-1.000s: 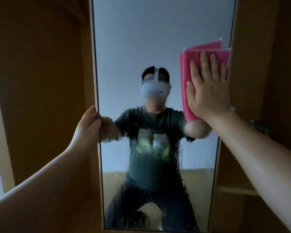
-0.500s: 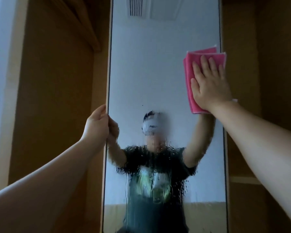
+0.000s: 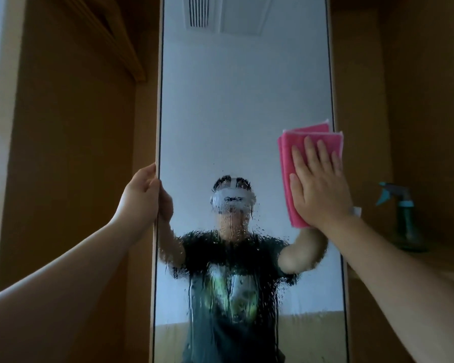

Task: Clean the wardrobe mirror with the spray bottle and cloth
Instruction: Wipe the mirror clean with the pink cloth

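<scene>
Pressing cloth [image 3: 286,158] on mirror [image 3: 241,113], right hand [image 3: 320,189] flat, left hand [image 3: 139,197] gripping edge

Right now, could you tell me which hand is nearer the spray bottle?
Right. The right hand presses the pink cloth on the mirror, left of the spray bottle; the left hand grips the mirror's far left edge.

Top and bottom of the mirror [image 3: 247,121] out of view

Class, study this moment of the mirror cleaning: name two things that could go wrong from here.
1. The right hand presses the pink cloth flat, ungripped; it might slip and fall.
2. Droplets streak the wardrobe mirror below the cloth; they may drip off or dry into marks.
</scene>
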A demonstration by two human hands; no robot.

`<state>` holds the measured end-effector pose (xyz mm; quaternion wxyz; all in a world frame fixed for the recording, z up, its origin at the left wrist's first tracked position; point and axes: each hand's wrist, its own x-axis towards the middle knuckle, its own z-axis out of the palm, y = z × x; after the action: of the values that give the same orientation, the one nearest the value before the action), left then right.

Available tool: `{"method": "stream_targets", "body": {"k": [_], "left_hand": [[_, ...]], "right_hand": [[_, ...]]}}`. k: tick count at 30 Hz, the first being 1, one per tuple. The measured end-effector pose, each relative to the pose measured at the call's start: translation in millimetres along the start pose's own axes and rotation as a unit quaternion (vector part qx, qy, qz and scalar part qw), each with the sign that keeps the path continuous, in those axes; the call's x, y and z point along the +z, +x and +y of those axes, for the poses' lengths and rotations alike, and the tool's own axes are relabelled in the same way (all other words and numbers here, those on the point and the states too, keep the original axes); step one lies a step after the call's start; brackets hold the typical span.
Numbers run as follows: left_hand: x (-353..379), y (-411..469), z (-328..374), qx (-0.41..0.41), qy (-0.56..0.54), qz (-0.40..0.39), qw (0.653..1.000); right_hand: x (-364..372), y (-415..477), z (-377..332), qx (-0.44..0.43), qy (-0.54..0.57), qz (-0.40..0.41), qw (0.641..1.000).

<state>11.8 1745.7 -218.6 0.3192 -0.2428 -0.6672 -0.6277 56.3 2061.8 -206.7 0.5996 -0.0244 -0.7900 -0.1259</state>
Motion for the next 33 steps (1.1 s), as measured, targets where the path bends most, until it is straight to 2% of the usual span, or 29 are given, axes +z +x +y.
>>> {"method": "stream_targets", "body": {"k": [5, 14, 19, 26, 33], "left_hand": [[-9.2, 3.5, -2.0, 0.014, 0.071, -0.039, 0.997], [-10.1, 3.6, -5.3, 0.004, 0.061, -0.044, 0.997], [-11.1, 2.5, -5.3, 0.002, 0.060, -0.045, 0.997], [-15.6, 2.9, -6.4, -0.002, 0.057, -0.044, 0.997], [-16.4, 3.5, -7.8, 0.017, 0.078, -0.036, 0.996]], "right_hand": [[11.7, -39.2, -10.2, -0.025, -0.006, -0.007, 1.000], [12.7, -50.9, -19.6, -0.091, -0.017, -0.031, 0.995], [3.9, -17.3, -20.2, -0.118, -0.036, -0.042, 0.992], [-17.3, 60.7, -27.0, -0.093, -0.038, -0.034, 0.994], [-29.9, 101.2, -22.6, -0.071, -0.031, -0.020, 0.997]]}}
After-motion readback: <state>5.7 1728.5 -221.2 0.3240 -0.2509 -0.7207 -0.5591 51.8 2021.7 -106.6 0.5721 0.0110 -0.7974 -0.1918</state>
